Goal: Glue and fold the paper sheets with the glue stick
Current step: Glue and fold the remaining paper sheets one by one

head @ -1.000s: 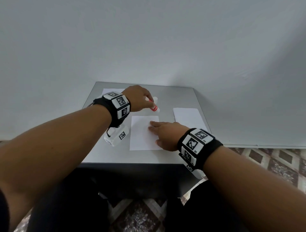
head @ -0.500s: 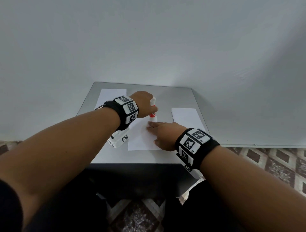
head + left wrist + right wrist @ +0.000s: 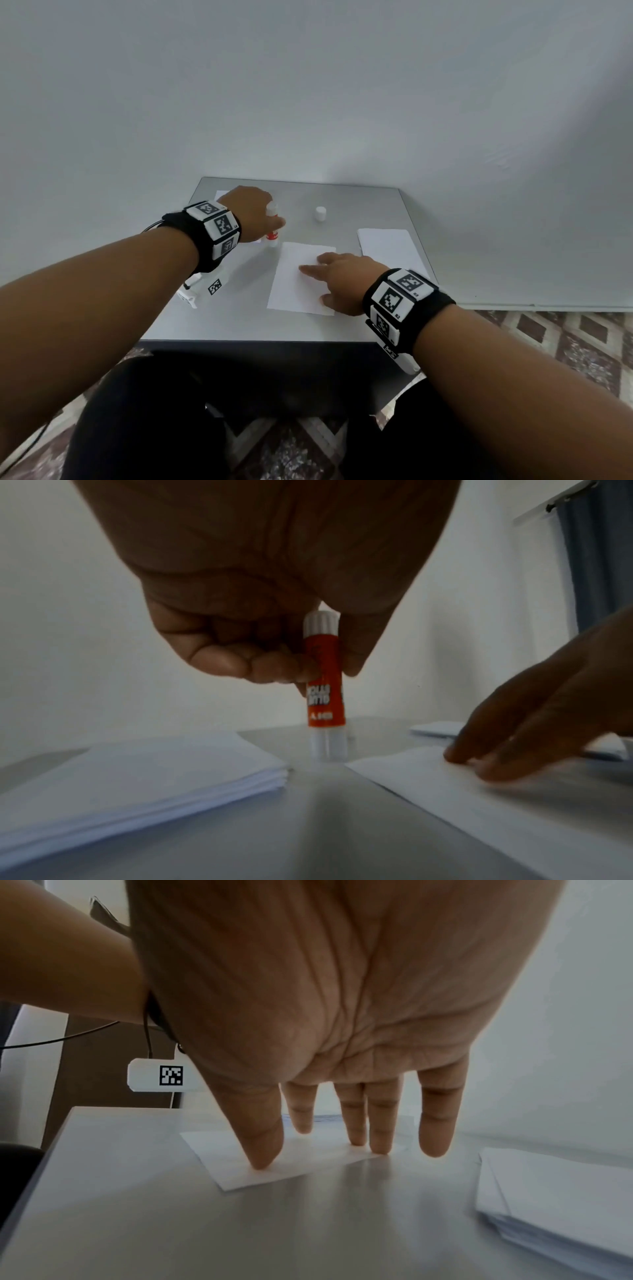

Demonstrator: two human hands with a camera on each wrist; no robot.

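Observation:
My left hand (image 3: 260, 219) pinches a red-and-white glue stick (image 3: 273, 229) and holds it upright with its uncapped end down. In the left wrist view the glue stick (image 3: 325, 685) stands with that end on the grey table, just off the top-left corner of a single white sheet (image 3: 479, 804). My right hand (image 3: 329, 274) lies on that sheet (image 3: 298, 284), fingers straight. In the right wrist view its fingertips (image 3: 263, 1161) press the sheet (image 3: 240, 1175) near its right edge. The glue stick's white cap (image 3: 320, 213) stands alone further back.
A stack of white sheets (image 3: 137, 772) lies at the back left, mostly hidden by my left hand in the head view. A pile of folded sheets (image 3: 388, 245) sits at the right edge of the small grey table (image 3: 239, 318). A wall stands right behind the table.
My left hand has carried the glue stick from over the sheet's top edge leftward and stood it on the table beside the sheet. The cap has come into view. The right hand stays on the sheet.

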